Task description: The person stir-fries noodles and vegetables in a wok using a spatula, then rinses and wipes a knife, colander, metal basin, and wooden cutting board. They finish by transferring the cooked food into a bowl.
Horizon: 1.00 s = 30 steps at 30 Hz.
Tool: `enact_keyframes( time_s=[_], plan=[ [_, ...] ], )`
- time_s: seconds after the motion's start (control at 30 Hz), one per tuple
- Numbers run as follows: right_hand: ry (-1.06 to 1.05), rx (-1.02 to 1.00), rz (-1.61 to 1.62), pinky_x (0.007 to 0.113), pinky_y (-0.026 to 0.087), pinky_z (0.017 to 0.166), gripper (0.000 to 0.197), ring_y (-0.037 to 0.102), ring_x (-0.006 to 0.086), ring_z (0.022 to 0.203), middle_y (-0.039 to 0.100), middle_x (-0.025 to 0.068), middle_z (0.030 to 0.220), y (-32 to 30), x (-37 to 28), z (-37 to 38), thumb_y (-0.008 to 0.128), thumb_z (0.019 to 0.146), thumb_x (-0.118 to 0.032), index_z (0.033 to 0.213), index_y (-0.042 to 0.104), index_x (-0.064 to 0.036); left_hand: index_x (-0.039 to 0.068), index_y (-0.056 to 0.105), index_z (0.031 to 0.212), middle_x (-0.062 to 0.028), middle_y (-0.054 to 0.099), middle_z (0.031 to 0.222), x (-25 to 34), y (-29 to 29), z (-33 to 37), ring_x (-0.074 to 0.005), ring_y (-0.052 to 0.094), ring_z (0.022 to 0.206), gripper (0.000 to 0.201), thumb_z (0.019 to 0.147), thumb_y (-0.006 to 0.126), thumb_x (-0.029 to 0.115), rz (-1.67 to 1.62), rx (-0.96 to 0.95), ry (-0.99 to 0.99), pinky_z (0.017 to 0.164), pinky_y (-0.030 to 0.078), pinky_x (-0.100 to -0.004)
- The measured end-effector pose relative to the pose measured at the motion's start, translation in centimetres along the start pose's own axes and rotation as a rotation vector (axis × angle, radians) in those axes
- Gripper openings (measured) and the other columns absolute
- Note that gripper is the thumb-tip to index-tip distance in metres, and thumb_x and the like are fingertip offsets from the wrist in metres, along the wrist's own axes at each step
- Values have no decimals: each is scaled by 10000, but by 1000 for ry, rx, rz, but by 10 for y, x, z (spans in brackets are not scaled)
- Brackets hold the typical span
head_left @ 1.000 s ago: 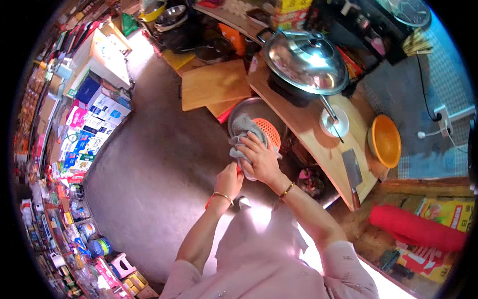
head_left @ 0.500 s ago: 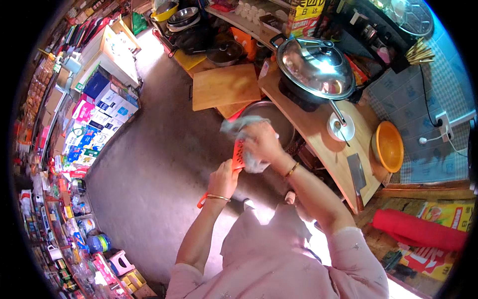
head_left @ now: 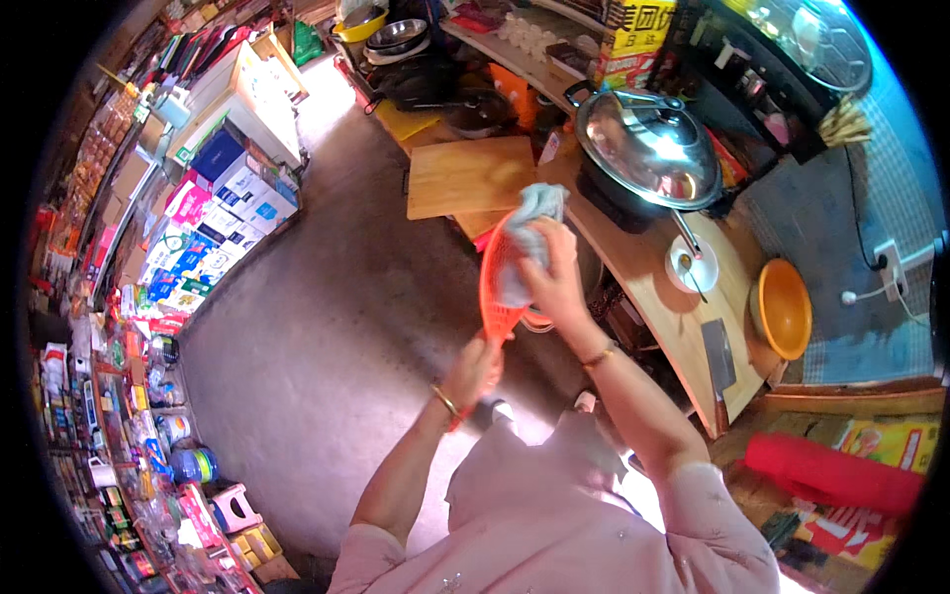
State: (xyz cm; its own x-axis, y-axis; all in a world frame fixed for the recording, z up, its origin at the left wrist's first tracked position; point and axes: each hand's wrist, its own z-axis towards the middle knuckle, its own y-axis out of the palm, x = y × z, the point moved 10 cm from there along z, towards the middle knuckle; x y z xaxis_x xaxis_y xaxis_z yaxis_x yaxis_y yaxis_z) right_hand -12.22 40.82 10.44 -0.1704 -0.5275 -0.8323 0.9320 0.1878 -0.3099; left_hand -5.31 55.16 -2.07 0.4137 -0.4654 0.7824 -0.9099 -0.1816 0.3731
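Note:
My left hand is closed around the handle of an orange plastic strainer, held upright in front of me above the floor. A grey-blue cloth is gripped in my right hand, which presses it against the strainer's right side. Part of the cloth bunches above the fingers, up at the strainer's far rim. Behind my right hand, a large round metal pan is mostly hidden.
A lidded wok, a white bowl with a spoon and a cleaver rest on the wooden counter at right. Beside them is an orange basin. A wooden board lies ahead; packed shelves and stacked boxes line the left.
The strainer has turned so that its length now points upward and away. My right hand and the cloth have shifted slightly right along it. The whole view has shifted a little.

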Motion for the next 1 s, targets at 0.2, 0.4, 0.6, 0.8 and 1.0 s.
enact_keyframes(
  time_s=[0.2, 0.4, 0.6, 0.8, 1.0],
  plan=[
    [-555, -629, -1, 436, 350, 840, 288, 462, 324, 923, 493, 127, 926, 62, -66, -61, 615, 668, -236, 903, 540, -89, 122, 446, 870, 60, 307, 534, -29, -6, -13, -50, 270, 384, 181, 928, 476, 291, -38, -248, -91, 335, 215, -202],
    [-241, -253, -59, 429, 376, 819, 246, 475, 359, 929, 514, 159, 896, 55, -45, -40, 595, 641, -93, 870, 535, -28, 97, 433, 834, 56, 313, 519, -3, 4, -29, -47, 302, 375, 137, 927, 432, 198, -91, -120, -75, 330, 234, -210],
    [-73, -772, 365, 384, 427, 845, 415, 560, 300, 932, 579, 109, 987, 46, -79, -60, 572, 554, 8, 965, 560, -45, 102, 433, 804, 30, 332, 505, -35, -25, -38, -86, 319, 373, 106, 907, 422, 123, -18, -120, -59, 359, 271, -254],
    [-819, -1345, -852, 454, 454, 737, 216, 610, 234, 665, 601, 34, 753, 94, -76, -112, 620, 688, -252, 864, 588, -132, -12, 455, 1029, -272, 587, 816, 24, 4, -54, -451, 554, 751, 284, 914, 442, 248, 1244, -165, 529, 622, 434, -496],
    [-288, -512, -13, 331, 517, 625, 309, 609, 201, 778, 582, 54, 859, 4, -29, -11, 643, 674, -101, 951, 517, -48, 6, 487, 879, -130, 548, 640, 10, -15, -53, -260, 549, 551, 382, 948, 384, 367, 766, -101, 249, 504, 411, -360]
  ],
)
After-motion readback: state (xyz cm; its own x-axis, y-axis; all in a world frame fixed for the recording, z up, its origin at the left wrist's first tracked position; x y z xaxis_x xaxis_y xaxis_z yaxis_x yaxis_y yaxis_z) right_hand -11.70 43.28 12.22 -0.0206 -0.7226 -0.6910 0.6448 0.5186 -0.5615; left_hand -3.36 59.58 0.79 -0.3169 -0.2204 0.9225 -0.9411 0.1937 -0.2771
